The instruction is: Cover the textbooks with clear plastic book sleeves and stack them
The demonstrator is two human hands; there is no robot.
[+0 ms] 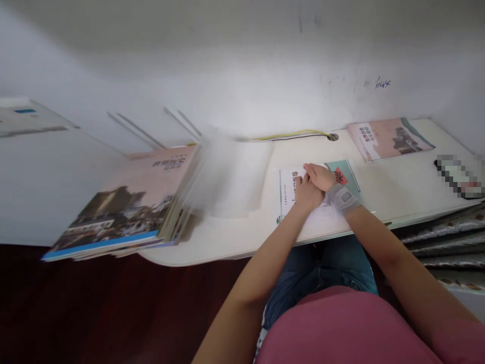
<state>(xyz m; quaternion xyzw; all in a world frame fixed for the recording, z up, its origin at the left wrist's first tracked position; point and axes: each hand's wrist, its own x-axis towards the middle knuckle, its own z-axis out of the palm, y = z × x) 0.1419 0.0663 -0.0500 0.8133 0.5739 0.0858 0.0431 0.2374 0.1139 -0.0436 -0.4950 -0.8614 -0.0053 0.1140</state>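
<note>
So the green-and-white booklet [285,202] is flat near the table's front edge, right in front of the person, probably parked there for easy reach. The left hand [308,194] and right hand [319,177] rest together on it, touching, neither visibly clamped on anything; we can't tell if the fingers curl underneath. Our guess: their weight helps pin it down. There's a translucent wristband [344,198] on the right wrist. We make out Chinese characters on the cover, too soft to read safely, plus a red patch.

Further out, a pink book [390,139] sits toward the back of the white table [394,192], its Chinese title also iffy. The cable [280,136] runs along the rear to a hole, presumably to stay clear. The left book stack [129,202] is smeared, title unreadable. Wall handwriting [382,83] in blue? We can't decipher it.
</note>
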